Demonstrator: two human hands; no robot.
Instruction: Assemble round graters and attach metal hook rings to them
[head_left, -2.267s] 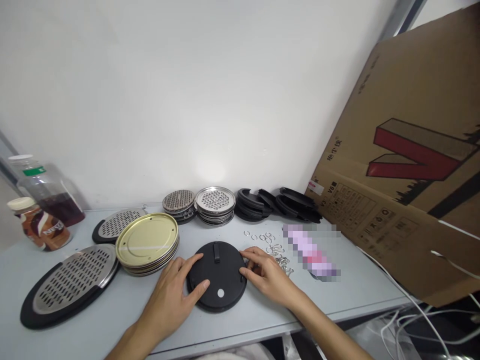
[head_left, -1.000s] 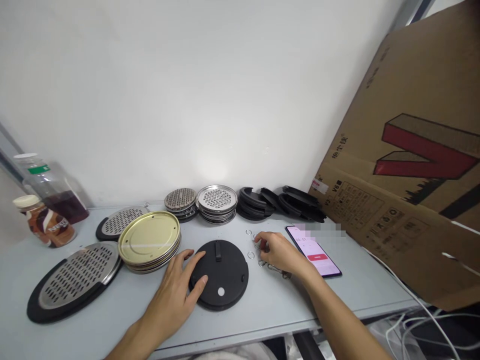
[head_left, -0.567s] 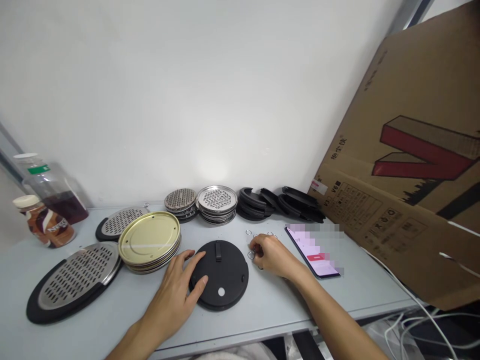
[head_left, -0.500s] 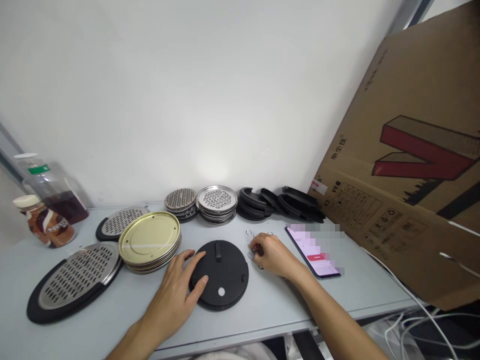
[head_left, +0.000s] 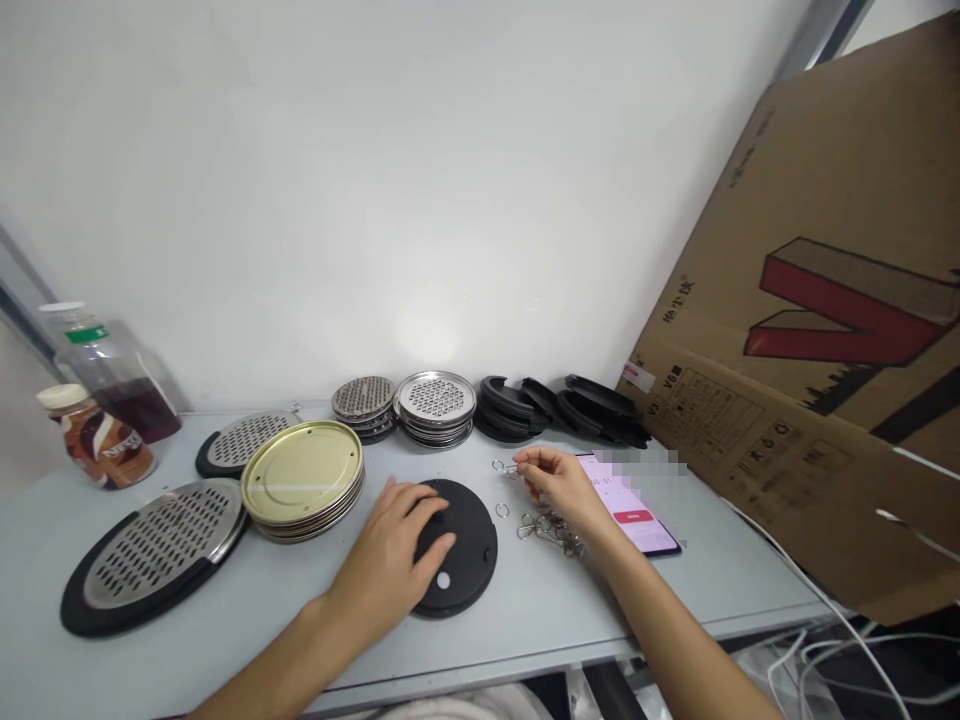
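Covering part of the black disc (head_left: 472, 540): left hand (head_left: 394, 550), with thumb and fingers spread wide apart; I cannot tell how firmly they touch.
Place of the disc: flat on the tabletop (head_left: 525, 605), near its front edge; a white spot (head_left: 443, 580) shows close to the left thumb.
Right hand (head_left: 559, 485): narrow, thumb and index finger close together, just beside small metal rings (head_left: 499, 466); whether something is pinched there, I cannot tell.
Single ring (head_left: 502, 510): lies alone, between the disc and the heap of hooks.
Metal hooks (head_left: 551, 532): in a loose heap, close to the right wrist.
Phone (head_left: 634, 518): lies flat with lit screen, to the right of the hooks, partly pixelated.
Golden lids (head_left: 300, 475): stacked to the left of the disc.
Round graters (head_left: 436, 397): in two stacks near the wall.
Black curved frames (head_left: 506, 408): piled just to the right of these stacks.
Rimmed graters (head_left: 161, 545): two, at the left, beside the lids.
Cardboard box (head_left: 735, 400): leaning at the right, with a red V.
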